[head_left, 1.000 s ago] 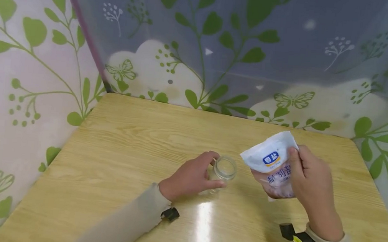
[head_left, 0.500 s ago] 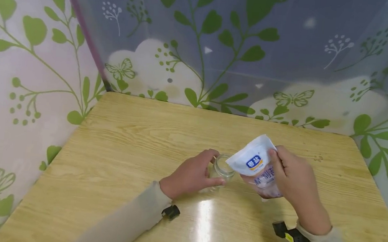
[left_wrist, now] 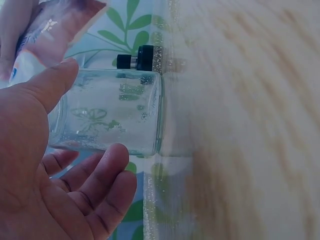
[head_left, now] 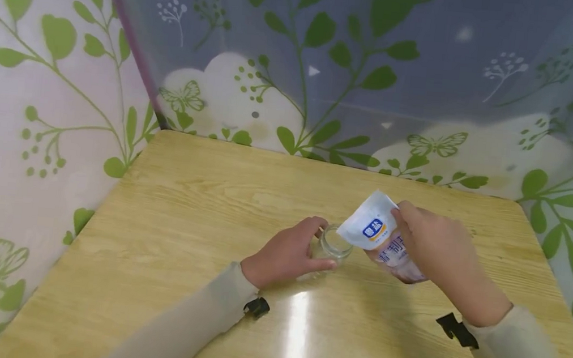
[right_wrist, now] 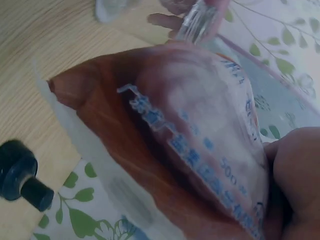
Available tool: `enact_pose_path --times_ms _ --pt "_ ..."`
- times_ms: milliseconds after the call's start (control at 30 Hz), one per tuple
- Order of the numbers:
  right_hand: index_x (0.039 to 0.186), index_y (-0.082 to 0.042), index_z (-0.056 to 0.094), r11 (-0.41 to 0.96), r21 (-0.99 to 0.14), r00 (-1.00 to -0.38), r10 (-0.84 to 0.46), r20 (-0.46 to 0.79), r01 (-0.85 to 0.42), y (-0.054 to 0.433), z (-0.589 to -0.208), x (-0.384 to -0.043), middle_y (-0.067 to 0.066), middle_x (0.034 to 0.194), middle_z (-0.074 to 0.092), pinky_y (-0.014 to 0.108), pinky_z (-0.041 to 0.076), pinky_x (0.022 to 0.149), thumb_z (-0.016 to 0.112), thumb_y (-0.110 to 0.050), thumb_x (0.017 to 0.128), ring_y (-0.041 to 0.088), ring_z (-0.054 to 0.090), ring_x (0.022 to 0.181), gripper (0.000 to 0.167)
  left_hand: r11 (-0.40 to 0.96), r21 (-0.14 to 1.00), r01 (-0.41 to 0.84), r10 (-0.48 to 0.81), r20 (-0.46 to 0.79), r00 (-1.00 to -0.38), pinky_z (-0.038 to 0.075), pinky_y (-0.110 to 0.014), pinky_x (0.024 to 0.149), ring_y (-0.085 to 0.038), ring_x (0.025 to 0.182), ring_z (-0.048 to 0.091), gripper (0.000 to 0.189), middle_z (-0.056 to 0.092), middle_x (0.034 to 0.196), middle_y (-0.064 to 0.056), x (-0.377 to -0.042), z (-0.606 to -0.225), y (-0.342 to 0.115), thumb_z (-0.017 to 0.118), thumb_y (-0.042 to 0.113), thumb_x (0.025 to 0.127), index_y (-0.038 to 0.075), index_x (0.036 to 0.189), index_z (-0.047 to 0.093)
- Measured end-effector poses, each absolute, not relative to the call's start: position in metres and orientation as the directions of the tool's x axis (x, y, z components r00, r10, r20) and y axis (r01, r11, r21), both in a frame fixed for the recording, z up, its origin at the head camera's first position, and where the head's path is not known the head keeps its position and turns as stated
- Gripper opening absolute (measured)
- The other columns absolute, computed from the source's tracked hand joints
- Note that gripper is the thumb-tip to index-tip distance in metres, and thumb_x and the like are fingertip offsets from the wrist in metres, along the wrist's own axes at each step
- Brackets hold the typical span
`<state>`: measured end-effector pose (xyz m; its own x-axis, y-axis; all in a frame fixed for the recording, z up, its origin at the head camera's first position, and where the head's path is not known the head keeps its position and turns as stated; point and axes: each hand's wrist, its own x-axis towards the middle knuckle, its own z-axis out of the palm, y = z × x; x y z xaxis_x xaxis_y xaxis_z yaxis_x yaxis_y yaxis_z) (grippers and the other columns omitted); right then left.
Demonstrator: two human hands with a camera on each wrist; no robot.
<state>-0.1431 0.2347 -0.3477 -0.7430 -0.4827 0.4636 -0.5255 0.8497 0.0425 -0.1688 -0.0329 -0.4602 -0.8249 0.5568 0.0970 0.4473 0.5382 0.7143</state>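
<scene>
Two sleeves nearest: left sleeve (head_left: 176, 323) at the near left of the jar (left_wrist: 110, 107), right sleeve (head_left: 528, 342) at its near right. Left hand (head_left: 285, 250) on the jar's left side, fingers curled round it. Jar stands upright on the worktop (head_left: 203, 194), mouth up; no fill made out inside. Right hand (head_left: 439, 243), right of the jar, grips the bag (head_left: 378, 210) by its side; some fingers hidden behind. Bag lies tilted to the right of the jar, top corner at the jar's rim; contact cannot be told. Patterned wall (head_left: 329, 46) beyond the jar.

Step, as judged: lining up the bag to pour into the jar; no stream seen. Next move would call for tipping the bag's top down over the jar's mouth, jar held steady, slowly, to limit spill.
</scene>
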Motion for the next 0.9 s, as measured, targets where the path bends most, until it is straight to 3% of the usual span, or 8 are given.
enact_pose_path --times_ms 133,300,533,900 --pt "0.088 -0.009 0.050 0.824 0.111 -0.725 -0.545 0.421 -0.556 0.234 -0.341 -0.145 -0.002 0.055 0.045 0.031 0.030 0.035 0.072 -0.007 0.094 0.010 0.038 0.042 0.022 0.538 0.714 0.448 0.559 0.096 -0.824 0.051 -0.025 0.068 -0.007 0.077 0.060 0.074 0.061 0.125 -0.002 -0.169 -0.461 -0.033 0.079 0.050 0.089 0.015 0.144 0.044" --pt "0.092 -0.009 0.052 0.813 0.147 -0.756 -0.580 0.303 -0.564 0.229 -0.332 -0.145 0.001 0.062 0.053 0.034 0.037 0.037 0.070 -0.003 0.094 0.012 0.041 0.045 0.020 0.533 0.724 0.438 0.558 0.089 -0.825 0.051 -0.025 0.066 -0.008 0.076 0.060 0.074 0.061 0.126 -0.002 -0.169 -0.460 -0.031 0.080 0.048 0.089 0.014 0.144 0.045" --pt "0.101 -0.006 0.054 0.794 0.205 -0.786 -0.603 0.137 -0.573 0.224 -0.318 -0.145 0.004 0.077 0.062 0.037 0.045 0.043 0.091 -0.035 0.076 0.015 0.051 0.053 0.053 0.542 0.720 0.434 0.558 0.078 -0.826 0.051 -0.024 0.066 -0.008 0.075 0.059 0.077 0.059 0.127 -0.001 -0.170 -0.458 -0.031 0.078 0.054 0.089 0.014 0.145 0.044" --pt "0.102 -0.006 0.055 0.750 0.238 -0.764 -0.644 0.046 -0.617 0.222 -0.308 -0.154 0.005 0.077 0.060 0.038 0.050 0.047 0.092 -0.035 0.074 0.018 0.056 0.059 0.054 0.537 0.739 0.406 0.551 0.058 -0.833 0.051 -0.026 0.067 -0.009 0.077 0.060 0.077 0.058 0.128 -0.001 -0.169 -0.458 -0.030 0.080 0.050 0.089 0.015 0.146 0.042"
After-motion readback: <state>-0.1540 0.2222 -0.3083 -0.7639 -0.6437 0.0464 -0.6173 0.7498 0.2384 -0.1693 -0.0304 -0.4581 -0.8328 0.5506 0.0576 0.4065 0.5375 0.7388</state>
